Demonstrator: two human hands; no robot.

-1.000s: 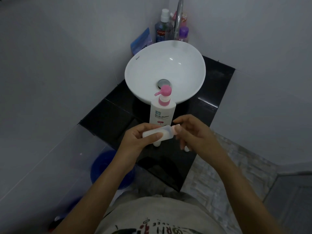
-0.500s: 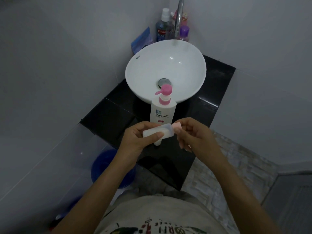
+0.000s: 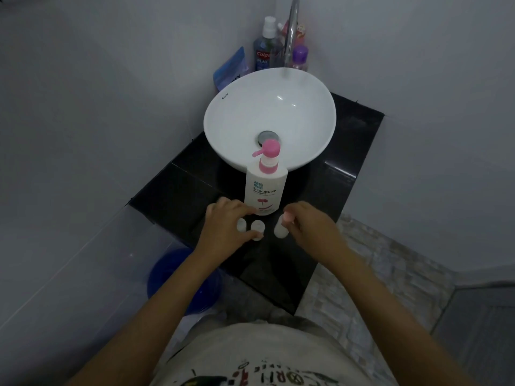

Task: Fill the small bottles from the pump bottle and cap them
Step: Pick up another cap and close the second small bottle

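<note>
The white pump bottle [image 3: 266,188] with a pink pump head stands on the black counter [image 3: 178,190] in front of the basin. Three small white bottles stand in a row just before it. My left hand [image 3: 225,232] is low on the counter, thumb and fingers around the leftmost small bottle [image 3: 240,224], with the middle small bottle [image 3: 257,227] at my thumb tip. My right hand [image 3: 309,227] pinches a small pink cap [image 3: 288,217] right above the rightmost small bottle [image 3: 279,232]. All three bottle mouths look uncapped.
A round white basin [image 3: 306,129] with a chrome tap [image 3: 291,32] fills the back of the counter. Mouthwash, a purple bottle and a blue pouch stand behind it. A blue bucket [image 3: 167,274] sits on the floor at the left, below the counter edge.
Both hands dropped from chest height to the counter. The small bottle that lay sideways in my left hand now stands upright in the row. The pink cap came off it and stays in my right hand.
</note>
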